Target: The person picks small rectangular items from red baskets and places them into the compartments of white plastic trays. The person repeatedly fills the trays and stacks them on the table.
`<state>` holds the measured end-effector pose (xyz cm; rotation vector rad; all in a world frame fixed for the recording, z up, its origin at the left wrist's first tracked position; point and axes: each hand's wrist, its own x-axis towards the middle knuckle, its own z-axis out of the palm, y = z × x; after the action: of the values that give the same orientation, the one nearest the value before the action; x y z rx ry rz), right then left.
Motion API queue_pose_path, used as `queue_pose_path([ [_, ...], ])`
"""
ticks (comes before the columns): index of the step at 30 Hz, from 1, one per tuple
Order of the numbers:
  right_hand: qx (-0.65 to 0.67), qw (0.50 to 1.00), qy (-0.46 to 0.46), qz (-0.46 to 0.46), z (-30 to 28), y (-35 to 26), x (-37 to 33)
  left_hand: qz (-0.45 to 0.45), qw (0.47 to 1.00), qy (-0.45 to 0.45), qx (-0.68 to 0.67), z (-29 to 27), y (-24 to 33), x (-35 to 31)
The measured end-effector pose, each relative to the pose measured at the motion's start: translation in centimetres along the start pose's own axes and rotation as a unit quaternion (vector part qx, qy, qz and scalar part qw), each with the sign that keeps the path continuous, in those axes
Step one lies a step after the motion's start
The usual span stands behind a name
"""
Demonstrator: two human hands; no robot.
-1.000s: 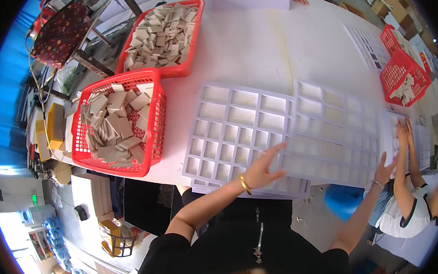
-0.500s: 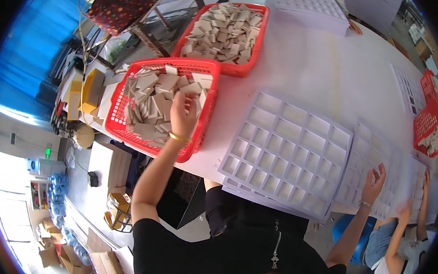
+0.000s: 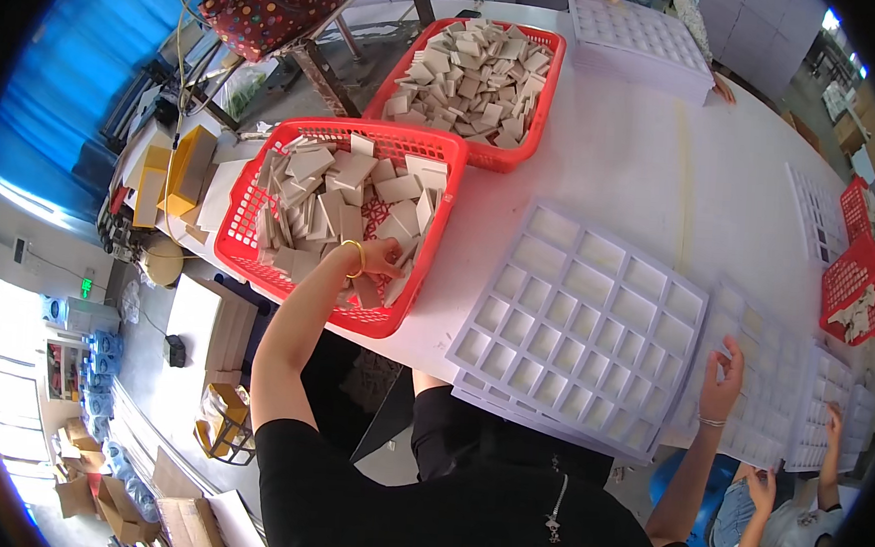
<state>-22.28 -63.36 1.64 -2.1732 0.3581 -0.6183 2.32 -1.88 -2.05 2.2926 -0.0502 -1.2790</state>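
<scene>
My left hand (image 3: 384, 258) is down inside the nearer red plastic basket (image 3: 234, 246), by its front right side. Its fingers are curled among flat off-white rectangular pieces (image 3: 311, 163), and what they pinch, if anything, is hidden. My right hand (image 3: 721, 381) hovers past the right edge of a white compartment tray (image 3: 579, 327), fingers bent but apart, with nothing visible in them. That tray lies on top of others at the table's front edge, and its many square and rectangular compartments show no loose pieces.
A second red basket (image 3: 554, 90) of similar pieces stands behind the first. Stacked trays (image 3: 642, 35) sit at the far side of the white table (image 3: 615, 154). To the right are more trays (image 3: 767, 374), another red basket (image 3: 853, 284) and a co-worker's hands (image 3: 760, 489).
My left hand has moved from above the pieces down toward the basket's near right side, its fingers curling. My right hand has shifted slightly left. The whole view has tilted a little.
</scene>
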Motion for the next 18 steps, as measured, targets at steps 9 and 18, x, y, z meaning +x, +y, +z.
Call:
queue_pose_path([
  [9,0.042,0.999,-0.018,-0.022,2.9,-1.3,0.2,0.113,0.991,0.048,0.054,2.3,-1.8,1.2],
  [18,0.048,0.997,-0.035,-0.04,3.7,-3.0,0.2,0.131,0.967,0.173,0.131,0.1,-3.3,-2.9],
])
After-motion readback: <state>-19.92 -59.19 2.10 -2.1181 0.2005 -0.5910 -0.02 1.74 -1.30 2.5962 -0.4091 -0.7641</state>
